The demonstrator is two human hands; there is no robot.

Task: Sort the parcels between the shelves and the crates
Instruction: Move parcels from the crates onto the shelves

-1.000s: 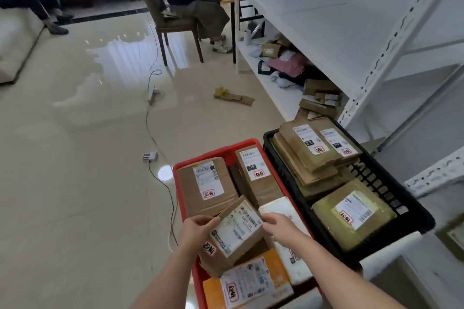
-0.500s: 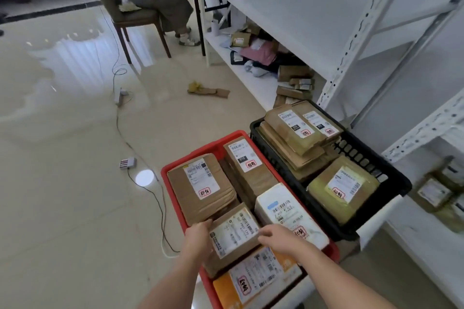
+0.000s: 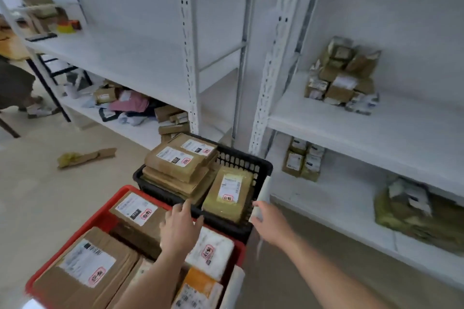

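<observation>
Nearest, the red crate point(image 3: 105, 218) holds brown labelled parcels, a white padded parcel point(image 3: 211, 251) and an orange one point(image 3: 200, 283). The left hand point(image 3: 179, 228) hovers above the crate's far end, fingers spread wide and holding nothing, its fingertips reaching the near rim of the black crate point(image 3: 241, 160). The right hand point(image 3: 270, 221) is at that crate's right near corner, fingers curled against a white strip point(image 3: 262, 195) there; blur hides whether they grip it. Inside the black crate lie a stack of brown parcels point(image 3: 175, 163) and, to their right, an olive parcel point(image 3: 229, 193). Beyond stand white shelves point(image 3: 376, 118) carrying parcel piles: small boxes point(image 3: 341, 78) on the middle board, more on the lower one. A torn wrapper point(image 3: 85, 157) lies on the floor to the left.
</observation>
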